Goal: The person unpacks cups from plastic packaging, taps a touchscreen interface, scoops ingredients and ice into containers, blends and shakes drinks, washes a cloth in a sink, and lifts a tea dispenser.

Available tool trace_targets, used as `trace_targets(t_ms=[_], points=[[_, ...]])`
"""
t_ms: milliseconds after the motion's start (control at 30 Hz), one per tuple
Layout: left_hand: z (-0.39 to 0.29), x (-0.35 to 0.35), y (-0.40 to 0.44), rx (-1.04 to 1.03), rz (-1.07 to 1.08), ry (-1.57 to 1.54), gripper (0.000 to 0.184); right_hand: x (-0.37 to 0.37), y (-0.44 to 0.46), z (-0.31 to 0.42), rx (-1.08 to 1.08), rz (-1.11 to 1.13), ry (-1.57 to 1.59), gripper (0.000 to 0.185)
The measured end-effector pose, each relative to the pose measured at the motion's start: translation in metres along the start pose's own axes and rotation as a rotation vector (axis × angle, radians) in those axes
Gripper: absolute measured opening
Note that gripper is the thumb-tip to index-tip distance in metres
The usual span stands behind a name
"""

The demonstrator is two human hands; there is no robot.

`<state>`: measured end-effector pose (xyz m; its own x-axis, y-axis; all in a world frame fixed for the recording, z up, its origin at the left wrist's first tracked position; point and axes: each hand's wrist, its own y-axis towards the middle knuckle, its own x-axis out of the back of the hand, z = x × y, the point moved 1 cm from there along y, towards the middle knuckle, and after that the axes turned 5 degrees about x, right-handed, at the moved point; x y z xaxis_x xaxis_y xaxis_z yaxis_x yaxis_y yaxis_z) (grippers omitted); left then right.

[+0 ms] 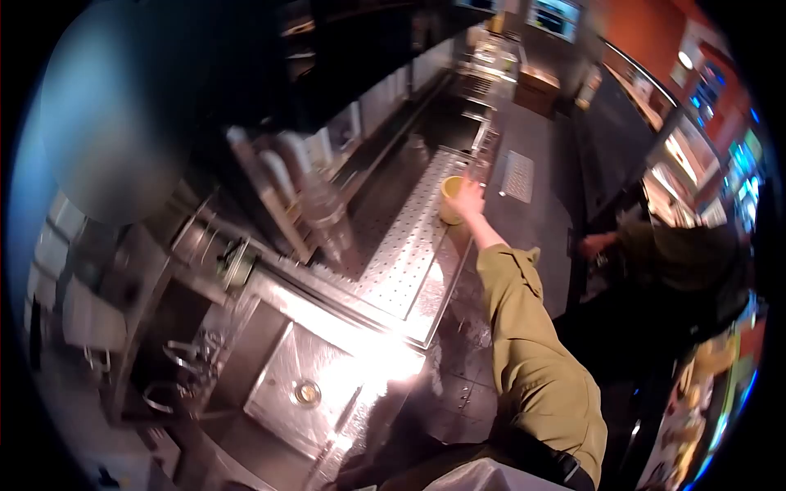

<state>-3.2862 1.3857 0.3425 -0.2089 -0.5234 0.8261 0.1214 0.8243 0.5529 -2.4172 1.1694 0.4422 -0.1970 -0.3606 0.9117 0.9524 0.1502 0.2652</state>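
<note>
My right hand (pixel 467 200) reaches out over the steel counter in a rolled olive sleeve. Its fingers close round a pale yellow cup (pixel 450 214) from the right side. The cup is upright at the edge of a perforated steel drain board (pixel 401 254); whether it rests on the board or hangs just above it I cannot tell. My left hand is outside the picture.
Nearer me is a steel sink (pixel 282 385) with a round drain. Clear tumblers (pixel 327 217) stand left of the drain board. At the right is another person in an olive sleeve (pixel 655 245), with a hand (pixel 599 244) by the dark counter. A dark blurred shape blocks the upper left.
</note>
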Motion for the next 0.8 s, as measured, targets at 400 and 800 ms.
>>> trace_targets(t_ms=[400,800], points=[[-0.026,0.043,-0.021,0.456,0.245,0.080,0.069,0.099,-0.244,0.166,1.056,0.279,0.522,0.081],[-0.019,0.045,-0.024,0.423,0.361,-0.009,0.060,0.093,-0.748,0.464,1.779,0.766,1.037,0.076]])
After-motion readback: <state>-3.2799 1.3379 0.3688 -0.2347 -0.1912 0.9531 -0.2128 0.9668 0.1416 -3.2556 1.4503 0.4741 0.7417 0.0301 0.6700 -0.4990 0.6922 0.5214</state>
